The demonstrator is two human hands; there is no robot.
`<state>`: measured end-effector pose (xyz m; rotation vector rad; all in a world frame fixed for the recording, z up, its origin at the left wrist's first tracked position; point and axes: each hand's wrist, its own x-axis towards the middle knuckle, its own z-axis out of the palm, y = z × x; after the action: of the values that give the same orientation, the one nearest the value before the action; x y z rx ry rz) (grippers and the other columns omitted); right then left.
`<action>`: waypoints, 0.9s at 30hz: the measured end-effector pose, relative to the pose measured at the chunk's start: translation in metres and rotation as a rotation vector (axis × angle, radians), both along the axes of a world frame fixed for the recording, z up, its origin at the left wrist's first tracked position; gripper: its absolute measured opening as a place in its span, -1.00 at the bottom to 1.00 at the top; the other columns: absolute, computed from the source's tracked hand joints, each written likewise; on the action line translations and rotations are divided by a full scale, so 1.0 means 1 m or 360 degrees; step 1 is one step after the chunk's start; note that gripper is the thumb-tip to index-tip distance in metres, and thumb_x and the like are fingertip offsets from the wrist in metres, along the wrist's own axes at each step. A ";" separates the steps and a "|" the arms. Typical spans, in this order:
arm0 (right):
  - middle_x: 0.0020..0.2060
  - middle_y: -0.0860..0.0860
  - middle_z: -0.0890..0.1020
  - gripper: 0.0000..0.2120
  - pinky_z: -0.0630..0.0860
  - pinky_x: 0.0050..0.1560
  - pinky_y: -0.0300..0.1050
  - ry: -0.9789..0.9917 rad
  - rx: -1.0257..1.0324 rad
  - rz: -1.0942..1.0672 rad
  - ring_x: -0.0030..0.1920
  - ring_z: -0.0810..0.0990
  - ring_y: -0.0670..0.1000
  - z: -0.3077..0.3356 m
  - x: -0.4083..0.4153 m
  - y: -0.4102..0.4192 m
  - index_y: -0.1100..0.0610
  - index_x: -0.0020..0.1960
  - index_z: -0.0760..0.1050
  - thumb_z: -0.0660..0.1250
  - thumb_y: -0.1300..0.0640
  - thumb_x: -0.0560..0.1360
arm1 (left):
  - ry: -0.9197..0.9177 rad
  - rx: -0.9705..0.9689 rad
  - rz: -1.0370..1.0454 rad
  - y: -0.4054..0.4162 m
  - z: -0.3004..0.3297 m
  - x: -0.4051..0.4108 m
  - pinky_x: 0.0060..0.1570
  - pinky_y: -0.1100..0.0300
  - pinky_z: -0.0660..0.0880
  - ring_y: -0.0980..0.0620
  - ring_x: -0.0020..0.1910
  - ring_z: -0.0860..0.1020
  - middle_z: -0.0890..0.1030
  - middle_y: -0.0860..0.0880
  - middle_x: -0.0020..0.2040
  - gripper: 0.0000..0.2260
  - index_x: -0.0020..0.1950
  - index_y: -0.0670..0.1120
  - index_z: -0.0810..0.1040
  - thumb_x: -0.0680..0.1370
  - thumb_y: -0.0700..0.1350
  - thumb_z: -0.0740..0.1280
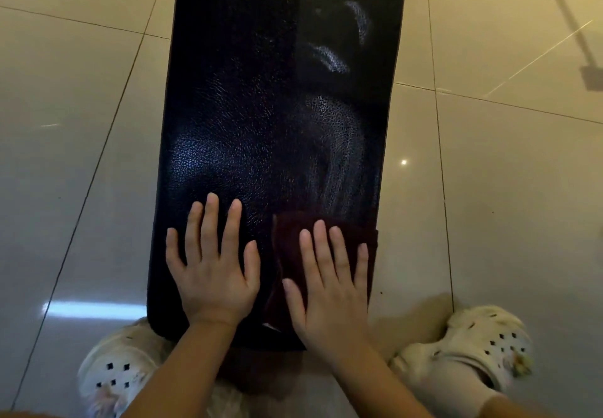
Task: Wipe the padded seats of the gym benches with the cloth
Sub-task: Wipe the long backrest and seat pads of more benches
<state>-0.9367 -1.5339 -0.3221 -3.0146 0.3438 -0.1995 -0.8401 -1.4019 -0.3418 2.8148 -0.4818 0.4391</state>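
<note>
head | cloth (329, 238) under right hand (329, 290) fingers (321, 241) (flat) | seat (277, 108)

Glossy pale floor tiles (81, 163) with thin grout lines and light reflections.

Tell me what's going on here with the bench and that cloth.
A person is leaning over a black padded bench seat, wiping it. The right hand presses flat on a dark red cloth near the seat's right edge at the near end. The left hand rests flat on the bare padding beside it. Smeary wipe marks show farther up the seat. The person's pale clogs stand on the tiled floor.
</note>
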 end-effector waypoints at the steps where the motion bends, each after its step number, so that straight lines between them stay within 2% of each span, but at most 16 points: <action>1: 0.55 0.06 0.15 -0.36 -0.02 0.52 0.24 0.0002 0.0003 -0.0028 0.57 0.09 0.09 0.001 0.008 0.002 0.08 0.57 0.09 0.07 -0.19 0.58 | 0.0018 -0.0001 -0.0002 0.000 0.000 0.000 0.45 -0.19 0.04 -0.13 0.52 0.18 0.25 -0.14 0.54 -0.51 0.56 -0.01 0.16 0.63 0.07 0.02; 7: 0.58 0.07 0.07 -0.30 -0.22 0.52 0.15 -0.0087 0.0050 -0.0261 0.58 -0.02 0.05 0.031 0.112 -0.033 0.11 0.59 0.02 -0.06 -0.26 0.58 | 0.0048 -0.0022 -0.0023 0.001 0.001 -0.001 0.46 -0.19 0.03 -0.12 0.53 0.15 0.22 -0.14 0.54 -0.48 0.56 -0.01 0.15 0.59 0.04 0.07; 10: 0.59 0.06 0.04 -0.33 -0.22 0.53 0.13 -0.0094 0.0011 -0.0283 0.58 -0.04 0.05 0.041 0.142 -0.057 0.11 0.60 -0.01 -0.11 -0.22 0.60 | 0.0035 -0.0034 -0.0019 0.001 0.001 0.001 0.45 -0.20 0.06 -0.12 0.52 0.17 0.25 -0.14 0.53 -0.50 0.55 -0.01 0.19 0.61 0.05 0.07; 16: 0.56 0.09 0.16 -0.42 -0.05 0.55 0.16 -0.0212 0.0053 -0.0281 0.57 0.07 0.06 0.022 0.085 -0.041 0.15 0.57 0.11 0.03 -0.08 0.62 | 0.0062 -0.0043 -0.0013 0.002 0.001 -0.002 0.45 -0.22 0.07 -0.11 0.53 0.16 0.24 -0.13 0.54 -0.50 0.55 0.00 0.18 0.61 0.05 0.07; 22: 0.56 0.10 0.12 -0.37 0.05 0.51 0.24 -0.0101 0.0081 -0.0238 0.58 0.03 0.08 -0.011 -0.016 -0.001 0.15 0.57 0.07 0.08 -0.09 0.59 | 0.0051 -0.0064 0.0000 0.001 0.000 -0.002 0.46 -0.19 0.04 -0.12 0.53 0.17 0.25 -0.13 0.54 -0.51 0.55 -0.01 0.20 0.61 0.05 0.07; 27: 0.56 0.13 0.14 -0.36 -0.01 0.52 0.24 -0.0110 0.0066 -0.0316 0.57 0.06 0.10 0.003 0.026 -0.004 0.18 0.57 0.10 0.05 -0.12 0.59 | 0.0062 -0.0040 -0.0001 0.000 0.001 -0.001 0.46 -0.19 0.03 -0.12 0.53 0.15 0.24 -0.14 0.54 -0.51 0.54 -0.01 0.20 0.61 0.05 0.06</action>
<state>-0.9106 -1.5381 -0.3196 -2.9222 0.6326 -0.3068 -0.8406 -1.4019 -0.3405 2.7933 -0.4662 0.3868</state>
